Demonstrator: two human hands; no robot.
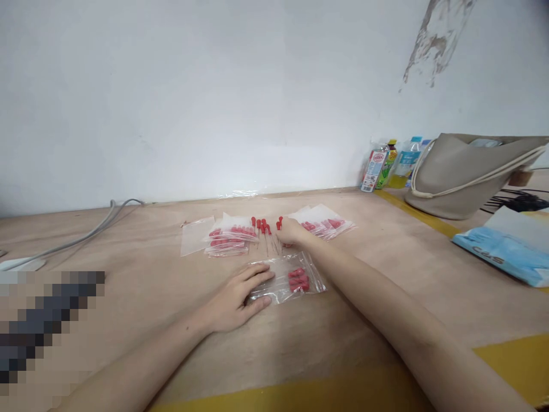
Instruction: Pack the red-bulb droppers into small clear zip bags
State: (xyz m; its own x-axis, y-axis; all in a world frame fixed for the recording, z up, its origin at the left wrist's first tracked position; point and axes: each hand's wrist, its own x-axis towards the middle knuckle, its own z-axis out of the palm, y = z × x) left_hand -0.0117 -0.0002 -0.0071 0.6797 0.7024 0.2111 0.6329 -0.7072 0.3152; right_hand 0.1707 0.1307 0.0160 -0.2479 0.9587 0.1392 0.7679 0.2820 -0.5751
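With the left hand (234,300) flat, fingers released, pinning the clear bag (288,280) at desk (386,297) centre, the right hand (290,231) should pinch loose red pins (262,226) at twelve o'clock lightly; its grip is unclear.

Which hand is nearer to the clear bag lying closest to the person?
Left. The left hand rests flat on the near edge of the clear bag. The right hand is farther back, at the loose red pieces.
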